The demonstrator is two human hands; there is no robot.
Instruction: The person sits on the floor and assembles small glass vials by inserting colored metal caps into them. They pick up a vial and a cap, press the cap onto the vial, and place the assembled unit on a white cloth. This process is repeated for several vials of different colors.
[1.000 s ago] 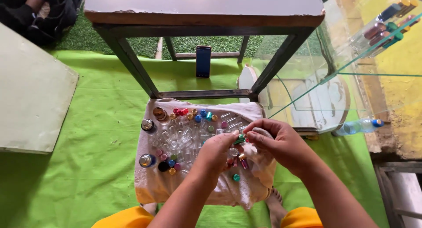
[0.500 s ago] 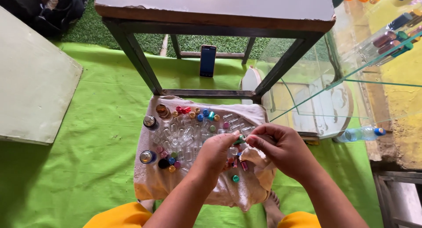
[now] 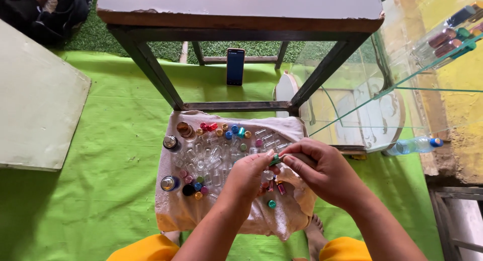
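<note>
So we've got both hands meeting right over the beige cloth (image 3: 221, 215) spread on the green mat (image 3: 110, 140). Our left hand (image 3: 246, 175) and right hand (image 3: 322, 173) are pinching one tiny green-capped vial (image 3: 274, 160) between them. The left fingers (image 3: 265, 158) are closed on the cap end, and the right fingers (image 3: 297, 160) are wrapped around the other end, so it's gripped from both sides, held a bit above the cloth.

Just left of the fingers there's a whole pile of little clear glass vials (image 3: 209, 158) lying on the cloth, with loose coloured caps (image 3: 226, 133) scattered beyond them in red, blue, teal, gold and pink. Farther left of the fingers sit two small metal-topped containers (image 3: 170, 142), one at the cloth's far-left edge and one nearer us. Right below the fingers a single green cap (image 3: 271, 204) lies on its own, and a couple of reddish vials (image 3: 280, 188) are tucked under our hands.

Beyond the fingers stands a dark-framed table (image 3: 241, 14), with a phone (image 3: 235, 66) propped upright under it. Off to the right of the fingers there's a glass case (image 3: 402, 90), and a plastic bottle with a blue cap (image 3: 415, 146) lying beside it.
</note>
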